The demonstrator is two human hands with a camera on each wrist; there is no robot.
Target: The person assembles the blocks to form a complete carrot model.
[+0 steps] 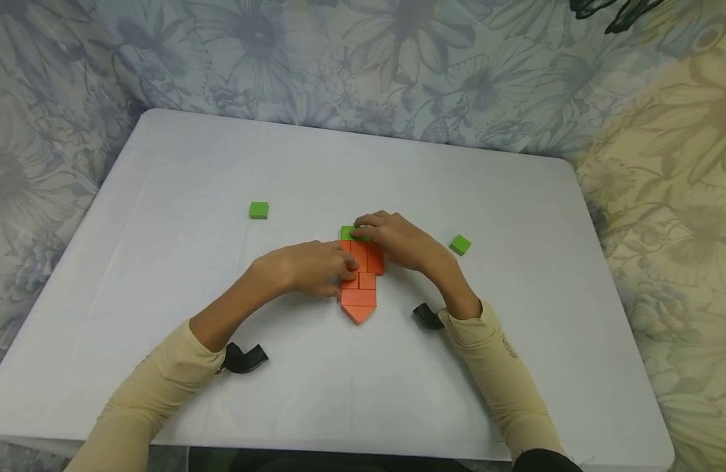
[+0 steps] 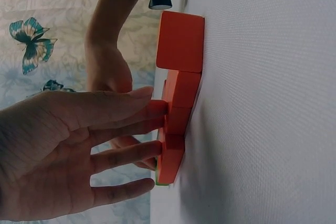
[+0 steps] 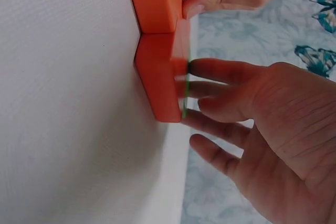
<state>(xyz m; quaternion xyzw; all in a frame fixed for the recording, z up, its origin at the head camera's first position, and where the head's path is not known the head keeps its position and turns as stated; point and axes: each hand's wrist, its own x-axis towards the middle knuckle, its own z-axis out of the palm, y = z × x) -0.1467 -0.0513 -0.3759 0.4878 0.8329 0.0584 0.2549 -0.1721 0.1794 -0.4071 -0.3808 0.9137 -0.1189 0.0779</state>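
Note:
Orange blocks lie flat together on the white table, forming a column with a pointed end toward the person. At its far end is a green block, partly hidden by the right hand. That hand reaches over the far right of the column, its fingers extended at the green piece and the orange blocks. From the left side, the left hand touches the middle of the column with its fingertips. Its fingers look mostly straight in the left wrist view, beside the orange blocks.
One loose green block lies at the far left of the column, another green block to the right of the right hand. Black wrist devices stick out from both sleeves. Flower-patterned walls border the table.

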